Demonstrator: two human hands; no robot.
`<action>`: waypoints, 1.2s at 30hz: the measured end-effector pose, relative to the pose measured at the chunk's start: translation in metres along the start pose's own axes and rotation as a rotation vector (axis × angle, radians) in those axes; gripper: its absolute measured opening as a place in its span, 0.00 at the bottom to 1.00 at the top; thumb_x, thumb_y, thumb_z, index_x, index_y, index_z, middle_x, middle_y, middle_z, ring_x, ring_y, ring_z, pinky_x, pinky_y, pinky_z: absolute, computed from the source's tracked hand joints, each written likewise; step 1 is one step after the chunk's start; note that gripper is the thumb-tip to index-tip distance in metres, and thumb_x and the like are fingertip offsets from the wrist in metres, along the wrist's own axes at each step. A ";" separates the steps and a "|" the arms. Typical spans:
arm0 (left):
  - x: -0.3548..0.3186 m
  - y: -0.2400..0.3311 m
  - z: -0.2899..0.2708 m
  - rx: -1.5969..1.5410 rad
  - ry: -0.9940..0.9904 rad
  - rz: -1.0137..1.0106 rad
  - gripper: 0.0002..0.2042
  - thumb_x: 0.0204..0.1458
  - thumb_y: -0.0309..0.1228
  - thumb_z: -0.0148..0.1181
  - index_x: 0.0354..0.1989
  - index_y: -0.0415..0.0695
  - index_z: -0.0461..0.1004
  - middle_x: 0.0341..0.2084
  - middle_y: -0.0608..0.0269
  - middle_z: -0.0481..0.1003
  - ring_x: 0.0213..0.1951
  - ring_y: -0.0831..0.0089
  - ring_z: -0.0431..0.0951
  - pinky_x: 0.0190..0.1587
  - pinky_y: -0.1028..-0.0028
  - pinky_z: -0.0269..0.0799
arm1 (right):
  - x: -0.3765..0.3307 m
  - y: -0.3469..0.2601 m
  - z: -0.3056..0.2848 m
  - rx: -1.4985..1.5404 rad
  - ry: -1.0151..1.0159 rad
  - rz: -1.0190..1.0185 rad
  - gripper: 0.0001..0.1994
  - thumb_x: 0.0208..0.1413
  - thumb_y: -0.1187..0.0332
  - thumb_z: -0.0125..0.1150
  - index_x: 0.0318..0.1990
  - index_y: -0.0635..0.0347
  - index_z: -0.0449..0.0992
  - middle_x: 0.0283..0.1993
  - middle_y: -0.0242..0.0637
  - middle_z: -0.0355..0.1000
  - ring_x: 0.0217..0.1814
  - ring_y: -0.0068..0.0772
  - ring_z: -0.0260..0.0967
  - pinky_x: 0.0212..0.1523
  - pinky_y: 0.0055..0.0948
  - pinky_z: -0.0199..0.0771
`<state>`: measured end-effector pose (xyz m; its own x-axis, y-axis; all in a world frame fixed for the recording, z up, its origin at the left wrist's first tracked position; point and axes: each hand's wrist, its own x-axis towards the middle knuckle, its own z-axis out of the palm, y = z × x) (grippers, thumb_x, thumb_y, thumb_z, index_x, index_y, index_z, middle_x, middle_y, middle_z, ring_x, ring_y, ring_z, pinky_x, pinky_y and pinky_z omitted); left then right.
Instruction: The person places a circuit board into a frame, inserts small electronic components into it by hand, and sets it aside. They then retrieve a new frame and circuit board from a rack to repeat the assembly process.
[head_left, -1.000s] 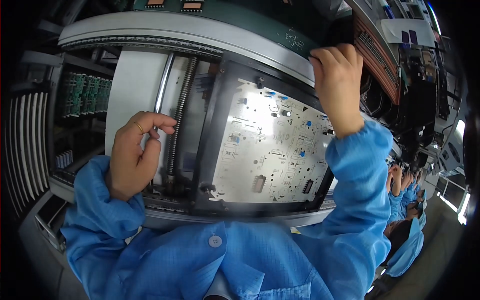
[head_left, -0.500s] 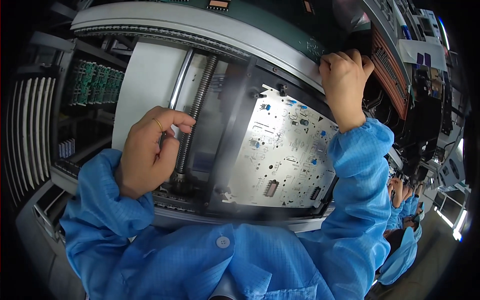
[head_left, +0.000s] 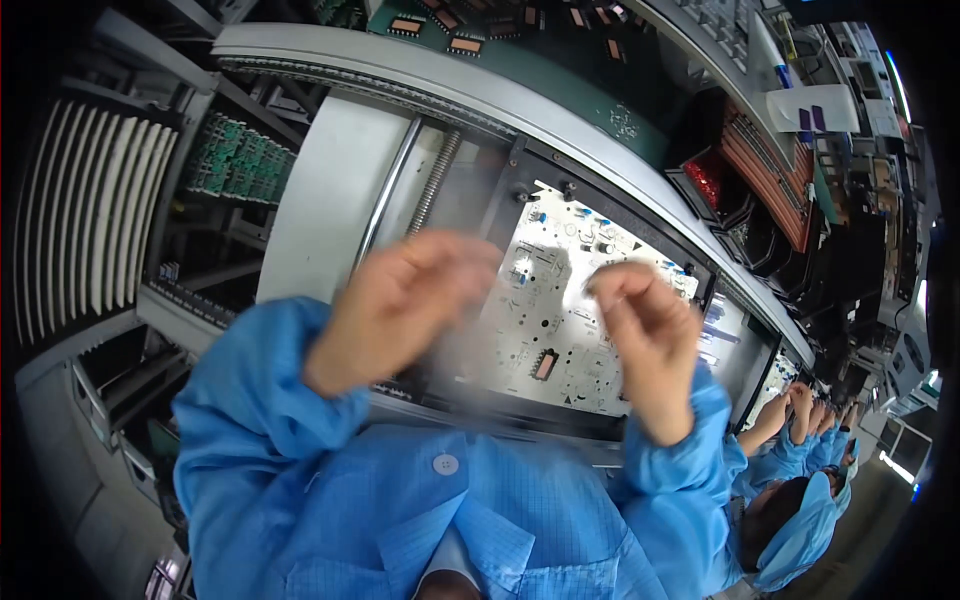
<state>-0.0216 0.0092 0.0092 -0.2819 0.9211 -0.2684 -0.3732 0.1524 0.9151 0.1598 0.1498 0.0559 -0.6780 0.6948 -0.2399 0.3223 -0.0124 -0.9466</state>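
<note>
A pale circuit board [head_left: 548,322] with blue capacitors and a dark chip [head_left: 545,365] lies in a black carrier frame [head_left: 505,205] in front of me. My right hand [head_left: 655,350] is over the board's right part, thumb and fingers closed in a pinch; whatever is between the tips is too small to make out. Left of the board, my left hand [head_left: 400,305] hovers with its fingertips toward the board's left edge. Motion smears its fingers, so its grip is unclear.
A green surface [head_left: 640,85] beyond the silver rail [head_left: 400,52] holds several loose chips [head_left: 465,46] and small scattered parts. Brown bins [head_left: 765,165] and a red-filled tray [head_left: 703,180] stand far right. Green boards [head_left: 240,160] are racked left. Other people in blue sit right.
My right hand has come back from the green surface to above the board. My left hand has moved right, away from the threaded rod, toward the board. The view has shifted slightly.
</note>
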 end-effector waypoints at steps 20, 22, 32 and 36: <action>-0.047 -0.045 0.095 0.405 -0.063 0.179 0.03 0.58 0.24 0.52 0.35 0.38 0.69 0.26 0.70 0.70 0.28 0.88 0.67 0.29 0.85 0.64 | -0.092 0.069 0.008 0.106 0.116 -0.151 0.04 0.51 0.83 0.59 0.35 0.69 0.74 0.36 0.37 0.72 0.41 0.26 0.69 0.47 0.23 0.67; -0.048 -0.048 0.097 0.255 -0.093 -0.031 0.04 0.58 0.25 0.52 0.34 0.37 0.70 0.26 0.68 0.71 0.28 0.87 0.67 0.28 0.84 0.64 | -0.094 0.072 0.006 0.100 0.112 -0.189 0.04 0.51 0.83 0.59 0.35 0.68 0.74 0.36 0.36 0.72 0.41 0.25 0.68 0.47 0.23 0.67; -0.046 -0.044 0.099 0.655 -0.085 0.398 0.04 0.58 0.25 0.52 0.35 0.36 0.70 0.26 0.67 0.72 0.28 0.84 0.69 0.30 0.83 0.67 | -0.095 0.076 0.003 0.103 0.058 -0.225 0.03 0.52 0.82 0.57 0.34 0.66 0.72 0.36 0.35 0.69 0.40 0.24 0.65 0.45 0.21 0.65; -0.046 -0.043 0.097 0.272 -0.147 -0.044 0.04 0.59 0.24 0.51 0.36 0.38 0.70 0.26 0.67 0.71 0.27 0.84 0.68 0.30 0.83 0.66 | -0.093 0.077 0.007 0.013 0.064 -0.287 0.04 0.53 0.83 0.54 0.34 0.65 0.70 0.37 0.34 0.67 0.40 0.24 0.64 0.46 0.22 0.65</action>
<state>0.0936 -0.0045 0.0110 -0.1329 0.9504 -0.2813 -0.1263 0.2653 0.9559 0.2431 0.0789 0.0039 -0.6969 0.7152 0.0522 0.1145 0.1829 -0.9764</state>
